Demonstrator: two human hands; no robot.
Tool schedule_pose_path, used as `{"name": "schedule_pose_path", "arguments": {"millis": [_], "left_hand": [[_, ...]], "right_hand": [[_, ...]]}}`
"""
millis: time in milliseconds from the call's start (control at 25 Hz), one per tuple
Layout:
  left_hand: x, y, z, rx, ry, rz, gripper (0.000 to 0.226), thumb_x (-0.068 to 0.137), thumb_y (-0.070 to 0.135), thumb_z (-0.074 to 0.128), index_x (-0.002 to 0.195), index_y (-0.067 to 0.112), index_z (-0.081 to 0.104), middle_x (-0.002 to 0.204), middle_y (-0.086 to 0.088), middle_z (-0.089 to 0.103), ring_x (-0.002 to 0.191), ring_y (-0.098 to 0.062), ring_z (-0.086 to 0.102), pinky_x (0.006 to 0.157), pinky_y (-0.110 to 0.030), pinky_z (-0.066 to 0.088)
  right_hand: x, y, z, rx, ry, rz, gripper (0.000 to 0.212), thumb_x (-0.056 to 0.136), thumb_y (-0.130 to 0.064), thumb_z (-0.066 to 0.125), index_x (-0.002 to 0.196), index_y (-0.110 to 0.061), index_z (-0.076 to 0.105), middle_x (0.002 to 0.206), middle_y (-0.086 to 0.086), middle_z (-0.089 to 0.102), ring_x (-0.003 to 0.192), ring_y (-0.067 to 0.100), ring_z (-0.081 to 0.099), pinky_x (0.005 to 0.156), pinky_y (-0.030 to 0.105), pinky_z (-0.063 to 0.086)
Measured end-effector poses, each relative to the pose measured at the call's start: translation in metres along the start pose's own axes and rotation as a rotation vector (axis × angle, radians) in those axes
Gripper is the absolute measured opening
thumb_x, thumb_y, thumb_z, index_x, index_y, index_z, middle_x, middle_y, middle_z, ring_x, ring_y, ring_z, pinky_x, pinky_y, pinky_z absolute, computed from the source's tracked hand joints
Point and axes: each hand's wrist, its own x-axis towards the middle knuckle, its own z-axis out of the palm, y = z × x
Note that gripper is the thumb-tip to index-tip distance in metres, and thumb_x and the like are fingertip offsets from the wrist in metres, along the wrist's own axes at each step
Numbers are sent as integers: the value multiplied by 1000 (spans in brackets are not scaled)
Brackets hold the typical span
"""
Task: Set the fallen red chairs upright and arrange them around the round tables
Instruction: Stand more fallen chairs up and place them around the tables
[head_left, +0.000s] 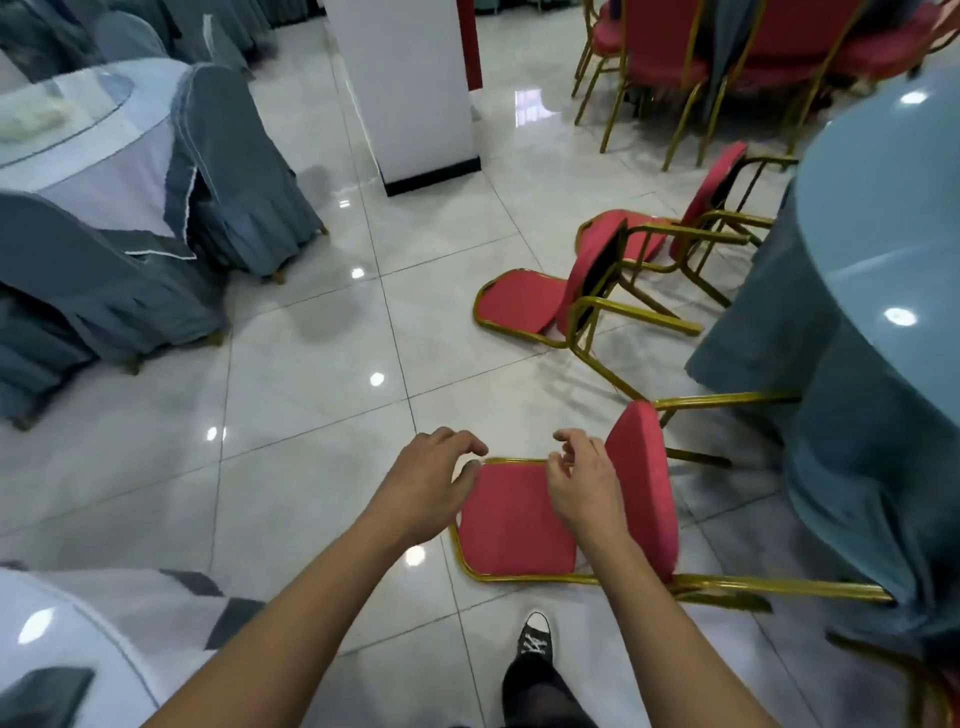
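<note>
Three red chairs lie tipped on the tile floor (291, 395) beside the blue round table (883, 249): the near chair (519, 519) lies on its back, with two more (524, 301) (711, 192) beyond it. The left hand (423, 486) and right hand (584, 488) hover over the near chair's backrest. Their fingers are loosely curled and holding nothing, though contact with the frame is hard to judge.

A banquet hall is showing here: round cloth-draped tables (883, 218), gold-framed red padded chairs (670, 57), grey fabric-covered chairs (234, 171) standing on glossy white floor tiles (311, 389)
</note>
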Motion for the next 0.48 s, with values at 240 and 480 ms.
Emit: {"name": "schedule_pose_path", "arguments": {"millis": [240, 480], "left_hand": [[115, -25, -39, 50, -72, 83, 28, 103, 31, 45, 127, 31, 59, 128, 11, 57, 123, -11, 46, 104, -32, 41], [257, -28, -29, 128, -295, 381, 27, 103, 28, 46, 125, 29, 61, 125, 10, 59, 121, -11, 47, 102, -30, 41]], "right_hand": [[87, -23, 16, 27, 84, 90, 30, 97, -26, 51, 126, -24, 58, 120, 1, 56, 112, 19, 58, 93, 43, 50], [165, -8, 22, 101, 394, 358, 29, 96, -26, 54, 124, -24, 59, 117, 0, 58, 108, 20, 57, 96, 45, 48]]}}
